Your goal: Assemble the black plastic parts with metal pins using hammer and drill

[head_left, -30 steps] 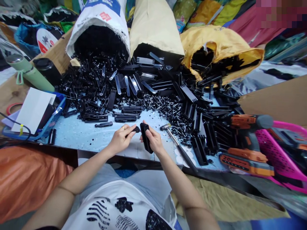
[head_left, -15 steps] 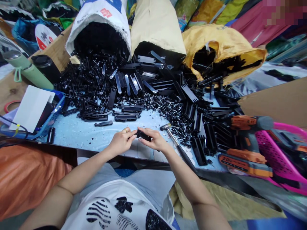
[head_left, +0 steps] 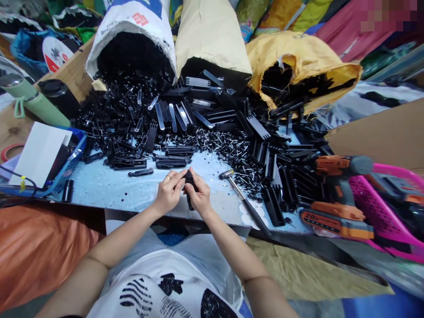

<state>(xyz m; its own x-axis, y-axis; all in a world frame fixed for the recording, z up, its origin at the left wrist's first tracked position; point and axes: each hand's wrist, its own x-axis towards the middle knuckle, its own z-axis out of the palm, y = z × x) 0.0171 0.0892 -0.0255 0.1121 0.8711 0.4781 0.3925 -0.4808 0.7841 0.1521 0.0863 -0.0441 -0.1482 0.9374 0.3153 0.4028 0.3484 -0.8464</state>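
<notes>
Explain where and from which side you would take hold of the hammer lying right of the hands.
Grip the hammer low on its dark handle, from the near edge: the handle slants toward the person and lies free, while its metal head sits by the loose pins.

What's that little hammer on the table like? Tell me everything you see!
The small hammer lies flat on the pale blue table, just right of the right hand, which does not touch it. Its shiny metal head points up-left, by the heap of small black pins; its thin dark handle slants down-right toward the table's front edge.
</notes>
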